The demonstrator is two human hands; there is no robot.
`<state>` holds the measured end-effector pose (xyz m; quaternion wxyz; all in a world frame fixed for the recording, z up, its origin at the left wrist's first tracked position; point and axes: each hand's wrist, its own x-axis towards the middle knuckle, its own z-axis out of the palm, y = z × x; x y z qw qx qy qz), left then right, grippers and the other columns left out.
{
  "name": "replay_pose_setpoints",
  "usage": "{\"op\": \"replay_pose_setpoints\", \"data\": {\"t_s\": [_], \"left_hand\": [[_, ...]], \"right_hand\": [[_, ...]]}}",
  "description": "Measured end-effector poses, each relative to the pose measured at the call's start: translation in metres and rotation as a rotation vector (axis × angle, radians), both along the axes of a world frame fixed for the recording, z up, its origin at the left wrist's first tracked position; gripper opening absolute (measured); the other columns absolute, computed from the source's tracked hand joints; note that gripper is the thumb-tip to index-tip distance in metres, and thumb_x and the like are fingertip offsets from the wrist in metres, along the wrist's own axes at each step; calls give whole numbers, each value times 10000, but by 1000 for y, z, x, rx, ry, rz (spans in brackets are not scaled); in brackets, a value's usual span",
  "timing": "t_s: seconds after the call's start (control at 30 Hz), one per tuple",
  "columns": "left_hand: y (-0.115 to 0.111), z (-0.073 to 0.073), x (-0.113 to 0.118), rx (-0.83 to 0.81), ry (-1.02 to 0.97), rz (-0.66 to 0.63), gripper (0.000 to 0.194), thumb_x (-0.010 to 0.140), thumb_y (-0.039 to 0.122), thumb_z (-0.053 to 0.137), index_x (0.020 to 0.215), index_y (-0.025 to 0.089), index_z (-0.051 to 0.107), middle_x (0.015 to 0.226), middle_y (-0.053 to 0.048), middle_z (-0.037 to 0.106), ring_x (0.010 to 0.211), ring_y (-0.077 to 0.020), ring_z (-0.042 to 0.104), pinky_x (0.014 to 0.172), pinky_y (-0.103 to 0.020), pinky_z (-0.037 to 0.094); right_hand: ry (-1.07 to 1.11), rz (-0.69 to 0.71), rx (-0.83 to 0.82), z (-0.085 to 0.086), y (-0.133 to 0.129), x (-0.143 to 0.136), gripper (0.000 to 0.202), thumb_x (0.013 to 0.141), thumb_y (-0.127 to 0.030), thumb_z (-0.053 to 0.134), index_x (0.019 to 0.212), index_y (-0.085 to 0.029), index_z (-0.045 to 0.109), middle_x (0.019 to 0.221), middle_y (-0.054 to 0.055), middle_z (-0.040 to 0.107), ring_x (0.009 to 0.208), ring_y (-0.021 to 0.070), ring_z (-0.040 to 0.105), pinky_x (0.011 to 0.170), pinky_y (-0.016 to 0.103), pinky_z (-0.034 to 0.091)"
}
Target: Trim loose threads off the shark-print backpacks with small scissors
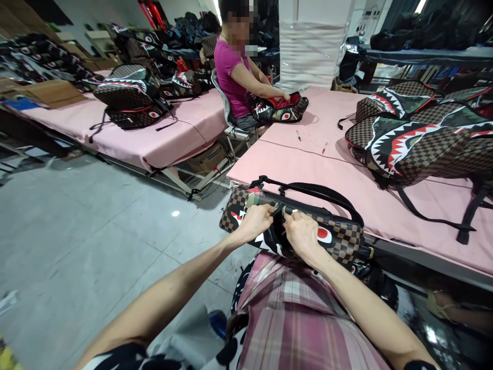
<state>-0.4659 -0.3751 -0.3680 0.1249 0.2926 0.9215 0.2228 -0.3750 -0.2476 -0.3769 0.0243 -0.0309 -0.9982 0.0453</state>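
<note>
A brown checkered bag with shark teeth and a red-and-white eye lies on its side across my lap and the edge of the pink table. My left hand is closed on the bag near its middle, fingers pinching the dark material. Close beside it, my right hand also pinches the bag, a small gap of black material between the two. The bag's black strap loops over its far side onto the table. What exactly the fingertips grip is too small to tell.
More shark-pattern bags rest on the pink table at the right, near a red pen. Across the table a seated person in a pink shirt handles another bag. A second pink table with bags stands at the left.
</note>
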Motion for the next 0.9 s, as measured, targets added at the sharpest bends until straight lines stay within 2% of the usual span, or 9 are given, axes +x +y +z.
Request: {"op": "replay_pose_setpoints", "data": {"t_s": [0.13,0.4,0.67,0.8,0.87,0.9], "left_hand": [[0,-2,0,-6,12,-6,314,688,144,479,951,125,649,639,-27,645,629,-169,593,603,-242,397],[0,-2,1,-50,55,-12,312,698,165,465,956,142,638,631,-26,654,655,-188,615,617,-252,415],[2,1,3,-125,118,-41,305,708,155,448,939,148,648,694,-68,679,738,-225,639,653,-273,432],[-1,1,1,-57,45,-33,291,695,157,471,929,143,644,625,-28,647,650,-184,616,629,-253,427],[-4,-1,-2,8,-38,-32,267,684,156,484,902,134,637,600,-8,626,592,-155,589,599,-237,422],[-6,-2,-3,36,-78,-35,249,678,156,489,880,131,632,586,0,613,567,-143,574,583,-231,418]], "right_hand": [[-12,16,13,0,-3,-2,264,901,-177,346,995,-149,592,944,130,620,907,224,544,709,314,400],[76,33,40,-1,-8,-9,224,855,-98,395,862,-143,614,843,98,630,825,214,563,677,313,389],[-7,103,35,11,-19,-18,229,821,-65,412,838,-111,635,856,139,629,833,229,568,682,327,395],[6,69,-24,14,4,-7,197,850,-151,449,843,-156,646,838,98,645,811,214,575,674,310,391],[7,142,-131,14,26,8,170,860,-247,491,893,-200,651,847,59,655,816,198,579,683,295,391],[8,223,-193,13,37,16,170,853,-296,517,934,-219,645,874,44,655,832,188,578,697,286,392]]}}
